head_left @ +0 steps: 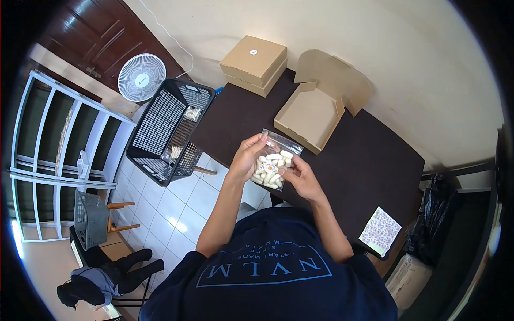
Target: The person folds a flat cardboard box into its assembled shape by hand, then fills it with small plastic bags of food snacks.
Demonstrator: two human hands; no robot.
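A clear plastic bag (272, 167) of white, rod-shaped pieces, with a small round sticker on its front, is held up in front of my chest. My left hand (248, 156) pinches its upper left edge. On the other side, my right hand (302, 179) grips the bag's right edge, thumb over the front. Beyond the bag, an open cardboard box (310, 115) stands on the dark table (375, 160) with its lid raised against the wall; its inside shows bare cardboard.
Closed cardboard boxes (254, 61) are stacked at the table's far left. A black basket (160, 128) with small bags stands left of the table. A sticker sheet (380, 231) lies at the right. Another person (101, 283) sits at the lower left.
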